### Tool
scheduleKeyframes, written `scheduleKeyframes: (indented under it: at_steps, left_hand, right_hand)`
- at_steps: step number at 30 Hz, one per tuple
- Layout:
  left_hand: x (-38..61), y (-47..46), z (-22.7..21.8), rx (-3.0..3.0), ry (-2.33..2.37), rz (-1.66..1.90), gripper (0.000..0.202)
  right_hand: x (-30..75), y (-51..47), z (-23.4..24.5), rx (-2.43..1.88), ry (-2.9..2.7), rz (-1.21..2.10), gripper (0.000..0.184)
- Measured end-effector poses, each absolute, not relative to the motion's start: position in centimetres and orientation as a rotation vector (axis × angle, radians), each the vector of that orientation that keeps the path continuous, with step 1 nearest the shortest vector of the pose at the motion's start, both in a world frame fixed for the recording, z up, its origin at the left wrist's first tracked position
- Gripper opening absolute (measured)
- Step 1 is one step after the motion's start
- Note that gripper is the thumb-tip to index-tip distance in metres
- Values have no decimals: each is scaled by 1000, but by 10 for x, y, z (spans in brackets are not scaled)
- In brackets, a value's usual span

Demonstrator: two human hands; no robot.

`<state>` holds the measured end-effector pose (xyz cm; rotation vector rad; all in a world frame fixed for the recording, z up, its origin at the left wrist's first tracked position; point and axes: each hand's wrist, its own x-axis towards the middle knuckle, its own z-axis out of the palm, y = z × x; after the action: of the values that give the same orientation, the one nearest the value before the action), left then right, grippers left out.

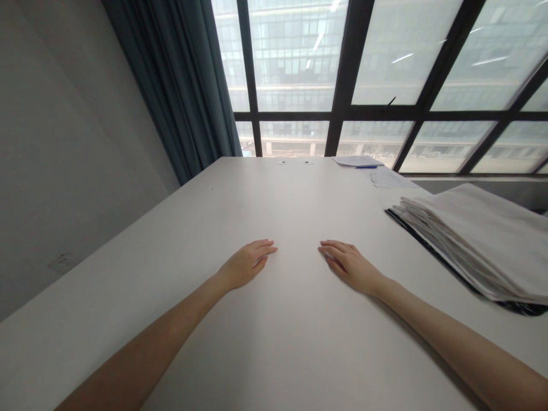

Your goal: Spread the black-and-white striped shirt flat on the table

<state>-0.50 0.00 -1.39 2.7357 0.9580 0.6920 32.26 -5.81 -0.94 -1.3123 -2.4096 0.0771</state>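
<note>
One wall socket (63,262) marks the left side of our view; we take twelve o'clock as straight ahead, toward the window (295,57). From the left hand (245,265), the socket lies at nine o'clock and the dark curtain (188,80) at eleven. The left hand is released: palm down on the white tabletop (295,342), fingers extended close together and pointing to about two o'clock. We see nothing in its grasp.

At three o'clock from it, across a bare strip of tabletop, we find the right hand (349,265). It is also released, palm down, with fingers slightly bent and pointing to about ten o'clock. We see no object held, although the underside of each palm is hidden. The two hands are apart, roughly level, with fingertips facing inward.

From the right hand, loose papers (357,160) and a blue pen (367,167) lie toward twelve to one o'clock, near the far edge.

The governing relation is at the right: the stack of folded pale sheets (488,234) lies between two and three o'clock from the right hand, which is the nearer hand and does not touch it. We read its visible left edge, bordered by a black layer (524,308), as running from ten to four o'clock. The frame crops the stack, so we cannot confirm its long axis.
</note>
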Motion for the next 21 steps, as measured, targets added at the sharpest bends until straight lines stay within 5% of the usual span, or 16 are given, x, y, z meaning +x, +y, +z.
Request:
scheduleKeyframes:
  at_steps: [15,21]
  left_hand:
    - [-4,0,-14,2716,966,686,37]
    - [-5,1,-15,2713,966,685,37]
  right_hand:
    - [322,-61,-6,-1302,-2401,127,36]
    - [369,-43,33,-1353,-2337,297,32]
